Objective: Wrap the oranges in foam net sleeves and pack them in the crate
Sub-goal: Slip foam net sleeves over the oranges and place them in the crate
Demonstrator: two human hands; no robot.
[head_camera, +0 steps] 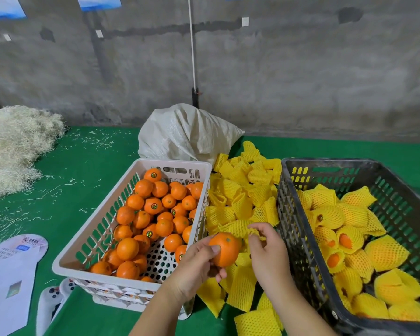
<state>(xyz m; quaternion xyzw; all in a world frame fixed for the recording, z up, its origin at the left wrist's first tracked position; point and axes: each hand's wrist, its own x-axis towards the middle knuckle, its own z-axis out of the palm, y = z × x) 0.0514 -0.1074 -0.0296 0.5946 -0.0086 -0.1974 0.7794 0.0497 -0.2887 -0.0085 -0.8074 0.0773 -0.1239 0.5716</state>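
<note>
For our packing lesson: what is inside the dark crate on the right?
The dark crate holds oranges wrapped in yellow foam net sleeves, with orange peel showing at a few open ends. How many layers lie beneath, and the crate's floor, are covered.

On my desk (87, 166), the basket (141, 284) of oranges (153, 214) sits left, the crate (298, 214) right, loose sleeves (240, 200) between, the sack (187, 134) behind.

Two bare forearms are seen, entering from the near edge. No sleeve, glove, ring or watch is worn on the left hand (194, 270) or the right hand (268, 257). Short, unpainted fingernails are shown.
</note>
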